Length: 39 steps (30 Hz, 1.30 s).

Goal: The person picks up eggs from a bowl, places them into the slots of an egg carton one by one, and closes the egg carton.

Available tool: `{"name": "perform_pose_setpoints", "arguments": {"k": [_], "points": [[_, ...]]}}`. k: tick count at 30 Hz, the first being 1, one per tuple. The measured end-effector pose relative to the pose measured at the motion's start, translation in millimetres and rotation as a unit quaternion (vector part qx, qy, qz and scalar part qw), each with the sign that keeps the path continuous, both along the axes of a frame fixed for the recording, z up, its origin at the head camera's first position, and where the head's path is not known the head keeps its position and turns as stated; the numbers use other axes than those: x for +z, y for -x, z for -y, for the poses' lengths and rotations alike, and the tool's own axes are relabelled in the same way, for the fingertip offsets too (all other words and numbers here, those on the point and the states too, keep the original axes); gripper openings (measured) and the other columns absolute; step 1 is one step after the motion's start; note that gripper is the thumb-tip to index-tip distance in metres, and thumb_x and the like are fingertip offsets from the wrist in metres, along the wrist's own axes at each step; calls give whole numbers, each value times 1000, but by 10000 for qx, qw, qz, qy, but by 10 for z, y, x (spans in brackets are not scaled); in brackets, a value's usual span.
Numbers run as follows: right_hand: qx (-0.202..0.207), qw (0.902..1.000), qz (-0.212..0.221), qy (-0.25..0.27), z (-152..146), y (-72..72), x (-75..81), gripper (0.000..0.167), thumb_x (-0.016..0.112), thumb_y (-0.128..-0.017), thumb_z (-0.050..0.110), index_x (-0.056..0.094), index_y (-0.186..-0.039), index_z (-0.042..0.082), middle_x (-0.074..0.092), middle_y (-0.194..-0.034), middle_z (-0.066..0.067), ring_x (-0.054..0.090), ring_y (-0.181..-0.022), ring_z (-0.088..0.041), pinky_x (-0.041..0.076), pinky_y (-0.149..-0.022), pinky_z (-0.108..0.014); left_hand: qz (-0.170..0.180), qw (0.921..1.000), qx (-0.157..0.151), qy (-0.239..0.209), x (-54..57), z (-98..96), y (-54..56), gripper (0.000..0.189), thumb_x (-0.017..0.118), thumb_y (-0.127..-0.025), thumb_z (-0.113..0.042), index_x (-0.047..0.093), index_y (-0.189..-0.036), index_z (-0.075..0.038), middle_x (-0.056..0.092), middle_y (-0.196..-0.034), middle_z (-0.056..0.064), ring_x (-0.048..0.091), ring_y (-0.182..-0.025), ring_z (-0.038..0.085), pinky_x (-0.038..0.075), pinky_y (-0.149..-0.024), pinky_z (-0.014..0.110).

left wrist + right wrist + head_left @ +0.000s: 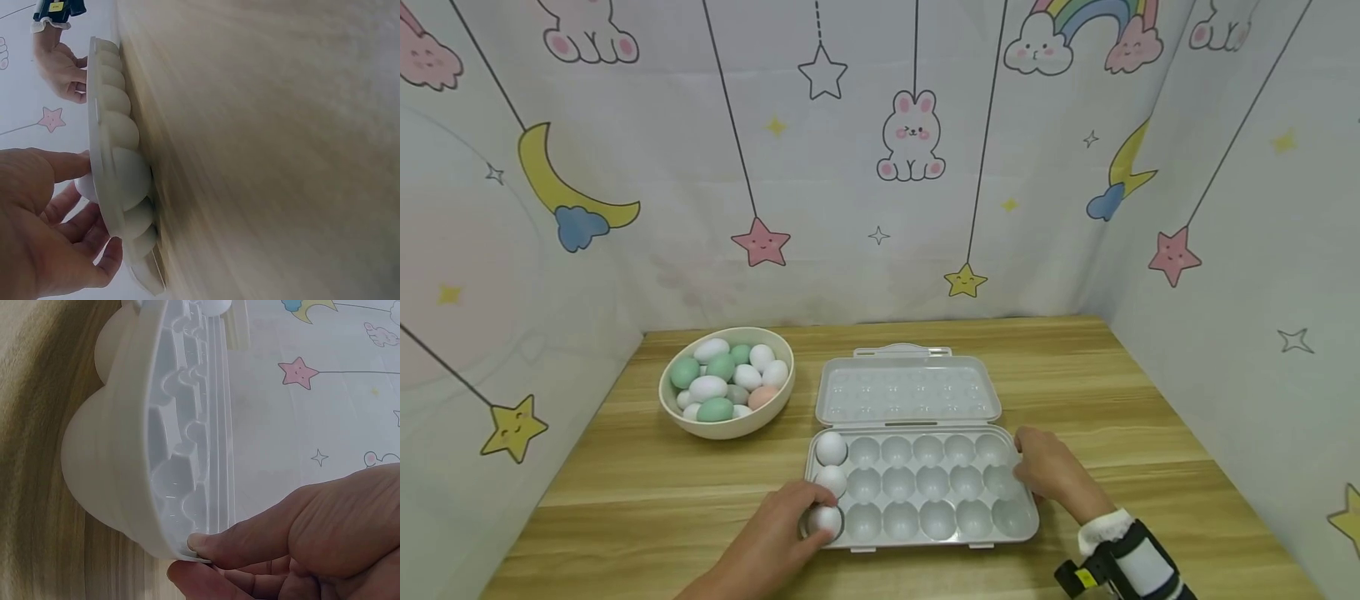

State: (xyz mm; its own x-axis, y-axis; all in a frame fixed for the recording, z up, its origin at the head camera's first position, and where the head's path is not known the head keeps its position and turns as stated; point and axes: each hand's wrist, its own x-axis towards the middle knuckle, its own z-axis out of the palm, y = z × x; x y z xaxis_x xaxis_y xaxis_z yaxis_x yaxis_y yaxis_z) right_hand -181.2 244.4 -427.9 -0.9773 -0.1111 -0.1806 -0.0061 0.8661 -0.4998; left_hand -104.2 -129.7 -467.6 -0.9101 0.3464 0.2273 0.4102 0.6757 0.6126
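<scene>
A white plastic egg carton (919, 502) lies on the table with its lid flipped back. Three white eggs fill its leftmost column. My left hand (775, 527) has thumb and index finger around the front white egg (826, 522), which sits in its cup at the near left corner. In the left wrist view, the other fingers curve along the carton's left end. At the opposite end, my right hand (1051, 467) grips the carton's rim, with the thumb (215, 542) over the edge and fingers underneath. The remaining cups hold nothing.
Behind and left of the carton stands a cream bowl (730, 430) heaped with white, green and pinkish eggs. The carton's clear lid (910, 392) lies toward the back of the wooden table (625, 500). Printed cloth walls (850, 292) enclose the back and sides.
</scene>
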Motion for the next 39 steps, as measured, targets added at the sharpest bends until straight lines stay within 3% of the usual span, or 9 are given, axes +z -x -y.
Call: {"name": "perform_pose_setpoints", "arguments": {"k": [10, 18, 25, 31, 39], "points": [[56, 9999, -115, 9, -11, 0, -13, 16, 63, -83, -12, 59, -98, -9, 61, -82, -16, 60, -53, -21, 53, -45, -32, -60, 9989, -84, 453, 8, 11, -5, 24, 83, -89, -20, 68, -108, -22, 65, -113, -12, 61, -104, 13, 51, -91, 43], [114, 9998, -148, 50, -17, 5, -21, 16, 63, -82, -12, 59, -98, -10, 62, -85, -17, 60, -53, -21, 53, -45, -32, -224, 9989, -87, 405, 25, 12, -11, 21, 81, -90, -15, 68, -104, -23, 66, -112, -12, 61, -102, 12, 52, -89, 42], [115, 9997, -205, 71, -28, 2, -26, 16, 63, -82, -12, 59, -97, -10, 61, -83, -17, 59, -51, -21, 52, -44, -32, -291, 9988, 8, 395, 114, 32, -19, 17, 78, -92, -14, 71, -104, -23, 69, -111, -12, 62, -106, 15, 51, -93, 46], [89, 9998, -146, 85, -23, -2, -20, 16, 63, -83, -13, 59, -99, -10, 62, -85, -18, 60, -52, -21, 52, -44, -32, -726, 9970, -99, 230, 232, 87, -5, 16, 79, -91, -10, 74, -104, -19, 71, -103, -13, 67, -97, 11, 56, -86, 39], [99, 9998, -149, 60, -27, -5, -26, 16, 63, -83, -12, 59, -98, -10, 61, -83, -17, 60, -51, -20, 52, -45, -32, -1477, 9884, 104, 348, 457, 220, 43, 22, 81, -88, -7, 74, -101, -23, 71, -94, -15, 65, -84, 3, 57, -73, 31]]}}
